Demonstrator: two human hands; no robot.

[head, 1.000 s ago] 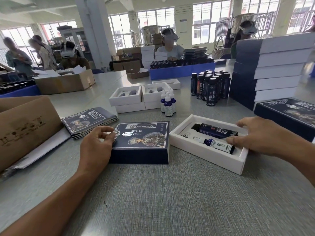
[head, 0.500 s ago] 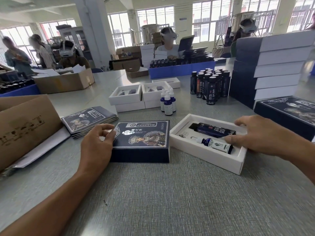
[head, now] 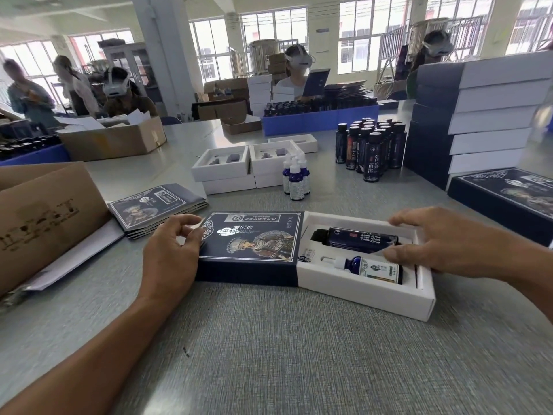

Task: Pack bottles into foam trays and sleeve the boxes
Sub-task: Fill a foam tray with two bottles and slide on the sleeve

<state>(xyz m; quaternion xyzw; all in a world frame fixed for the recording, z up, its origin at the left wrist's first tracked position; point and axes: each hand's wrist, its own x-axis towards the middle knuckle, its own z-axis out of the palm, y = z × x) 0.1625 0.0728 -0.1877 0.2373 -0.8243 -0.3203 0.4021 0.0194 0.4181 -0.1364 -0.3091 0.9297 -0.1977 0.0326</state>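
1. Task's thing: white box [head: 368, 290] with foam tray, lying on the grey table [head: 299, 354] at centre right. Its long axis runs roughly 9-to-3 o'clock, tilted a little so the right end sits lower in view.
2. Tray holds two bottles on their sides: dark bottle [head: 357, 239] in the far slot, blue dropper bottle [head: 368, 266] in the near slot. Both caps point toward 9 o'clock.
3. Dark blue sleeve [head: 254, 244] lies directly at 9 o'clock of the box, on the same axis. Its right mouth meets the box's left end; the box looks just started into it, though how far in I cannot tell.
4. Left hand [head: 172, 250] at the sleeve's 9 o'clock end. Fingers loosely curved and spread, thumb and fingertips touching the sleeve's left edge, bracing rather than clamping.
5. Right hand [head: 449, 244] at the box's 3 o'clock end. Fingers apart: one reaches the far rim, the thumb lies over the dropper bottle's base. Whether it truly grips the box wall is unclear.
6. Relation that matters: the sleeve mouth lies at 9 o'clock from the right fingers, along the box's long axis. Judgement: the right hand is the pusher, the left the stop; the push should run straight toward 9 o'clock.
7. Risk, as I judge it: skewed box corners catching the mouth.
8. Nearby: upright dark bottles [head: 371, 151] at 12 o'clock, small droppers [head: 296, 176], empty trays [head: 221, 163].
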